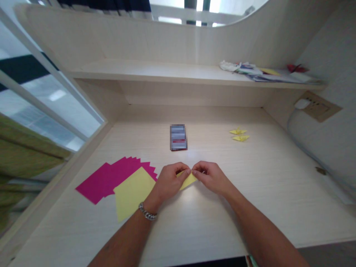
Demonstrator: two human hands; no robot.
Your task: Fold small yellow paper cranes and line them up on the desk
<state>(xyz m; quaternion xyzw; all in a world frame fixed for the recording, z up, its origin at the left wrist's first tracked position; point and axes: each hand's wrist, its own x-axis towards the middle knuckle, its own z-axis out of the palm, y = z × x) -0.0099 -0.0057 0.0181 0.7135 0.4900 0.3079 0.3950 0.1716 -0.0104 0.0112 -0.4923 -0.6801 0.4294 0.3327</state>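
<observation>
Both of my hands meet over a small folded yellow paper at the middle of the desk. My left hand, with a metal bracelet on the wrist, pinches its left side with fingers closed. My right hand pinches the top right corner, fingers pressed together. The paper lies low, at or just above the desk surface. A flat yellow square sheet lies just left of my left hand, overlapping a fanned stack of magenta sheets.
Two small folded yellow paper figures sit at the back right of the desk. A small dark card-like object lies beyond my hands. The shelf above holds mixed papers. A wall socket plate is on the right wall.
</observation>
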